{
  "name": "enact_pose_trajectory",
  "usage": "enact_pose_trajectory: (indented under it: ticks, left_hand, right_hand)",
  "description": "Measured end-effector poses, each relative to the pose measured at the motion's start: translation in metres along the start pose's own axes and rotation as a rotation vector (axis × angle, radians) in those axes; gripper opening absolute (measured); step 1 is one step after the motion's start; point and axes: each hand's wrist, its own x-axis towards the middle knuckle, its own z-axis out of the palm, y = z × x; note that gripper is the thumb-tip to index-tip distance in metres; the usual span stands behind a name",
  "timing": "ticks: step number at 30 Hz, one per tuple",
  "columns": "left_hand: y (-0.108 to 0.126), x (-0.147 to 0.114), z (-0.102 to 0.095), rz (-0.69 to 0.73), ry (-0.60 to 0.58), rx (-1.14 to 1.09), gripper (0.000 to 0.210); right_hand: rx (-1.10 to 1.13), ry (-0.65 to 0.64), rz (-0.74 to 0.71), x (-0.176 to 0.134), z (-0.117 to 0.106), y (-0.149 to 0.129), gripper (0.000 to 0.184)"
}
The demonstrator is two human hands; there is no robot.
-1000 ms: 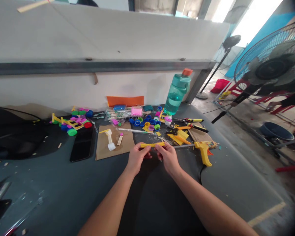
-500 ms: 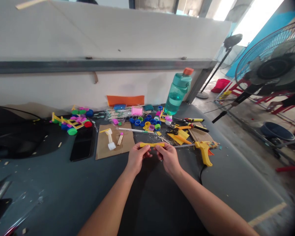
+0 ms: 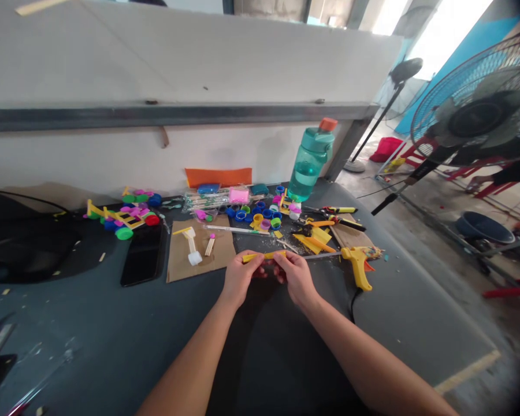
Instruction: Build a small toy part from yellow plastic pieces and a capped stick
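Observation:
Both ends of a narrow yellow strip [image 3: 270, 255], perhaps paper or foam, are pinched in my fingers above the dark table. My left hand [image 3: 239, 278] is closed on its left part, and my right hand [image 3: 296, 279] grips the right part. My thumbs lie on the near side, while most other fingertips are hidden. Close to my right hand lie a yellow glue gun [image 3: 356, 263] with a glue stick in it and yellow sheet pieces [image 3: 316, 238]. A cardboard piece [image 3: 219, 267] beside my left hand bears a small stick-and-white-foam assembly [image 3: 191, 245] and short sticks [image 3: 210, 245].
Bottle caps [image 3: 260, 216] cluster behind my hands, near a teal water bottle [image 3: 307, 167] and pliers [image 3: 346, 222]. To the left are a black phone [image 3: 141, 257] and colourful stick models [image 3: 121, 219]. A fan [image 3: 476, 118] stands right of the table.
The yellow strip has gone from nearly level and flat to slightly tilted and bent between my fingers. My hands stay close together; the whole view has shifted slightly.

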Motion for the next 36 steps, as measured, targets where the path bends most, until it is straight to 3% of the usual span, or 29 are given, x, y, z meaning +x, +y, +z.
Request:
enact_pose_trajectory:
  ticks: [12, 20, 29, 36]
  left_hand:
    - [0.0013, 0.0004, 0.0012, -0.048, 0.04, -0.089, 0.027]
    - [-0.0015, -0.0016, -0.003, 0.168, 0.067, 0.358, 0.029]
    - [-0.0004, -0.0061, 0.0045, 0.174, 0.055, 0.286, 0.025]
    - [-0.0034, -0.0061, 0.0038, 0.122, 0.012, 0.212, 0.024]
  right_hand:
    - [-0.069, 0.033, -0.056, -0.0001, 0.0002, 0.0019, 0.028]
    - [-0.076, 0.081, -0.066, -0.0003, -0.0001, 0.0017, 0.028]
    - [0.061, -0.029, 0.022, -0.0017, 0.0047, 0.0, 0.026]
    - [-0.007, 0.003, -0.008, -0.0035, 0.005, 0.0005, 0.026]
